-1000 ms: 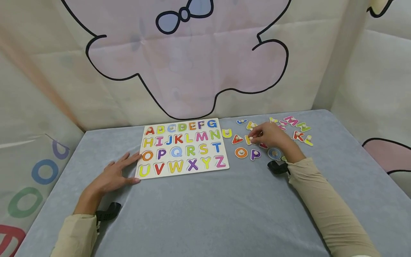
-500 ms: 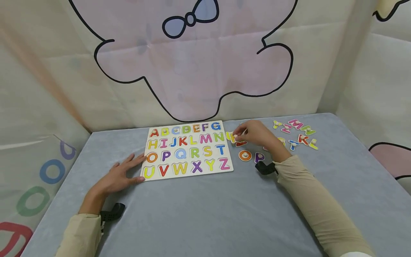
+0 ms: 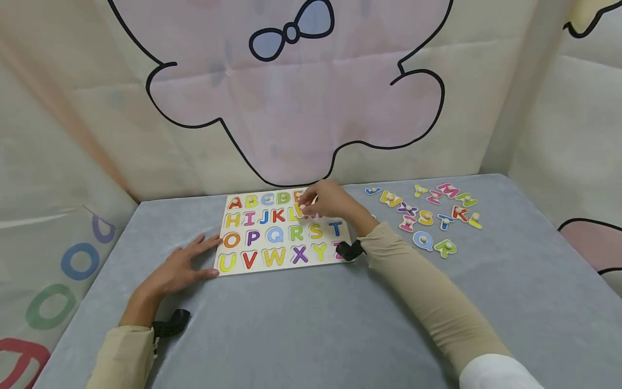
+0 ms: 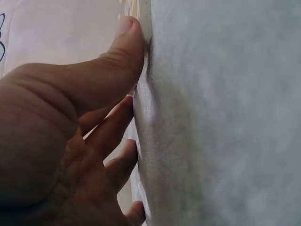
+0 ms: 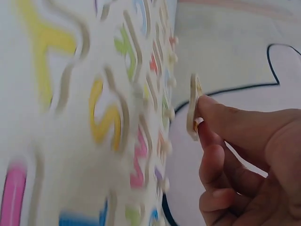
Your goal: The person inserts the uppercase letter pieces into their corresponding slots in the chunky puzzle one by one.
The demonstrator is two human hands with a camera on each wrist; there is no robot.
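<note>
A white alphabet puzzle board (image 3: 259,268) with coloured letters lies on the table in the head view. My left hand (image 3: 180,267) rests at its left side, fingers spread, thumb against the board's edge; the left wrist view shows the thumb (image 4: 117,56) there. Over the board's upper right part is my right hand (image 3: 332,202), pinching a yellow letter puzzle piece (image 3: 298,209) between thumb and fingers. In the right wrist view this letter piece (image 5: 192,108) shows edge-on, apart from the board's face. Knobbed letters sit in the top row. My right hand and forearm cover some letters.
Several loose knobbed letters lie right of the board, among them a yellow W (image 3: 390,199), a blue Q (image 3: 423,241) and a green R (image 3: 445,248). Printed fabric (image 3: 282,108) hangs behind the grey-blue table (image 3: 291,324). Each wrist wears a black camera (image 3: 172,323).
My right hand has carried the yellow letter piece leftward from among the loose letters to above the board. My left hand stays at the board's left edge. The head view has shifted slightly.
</note>
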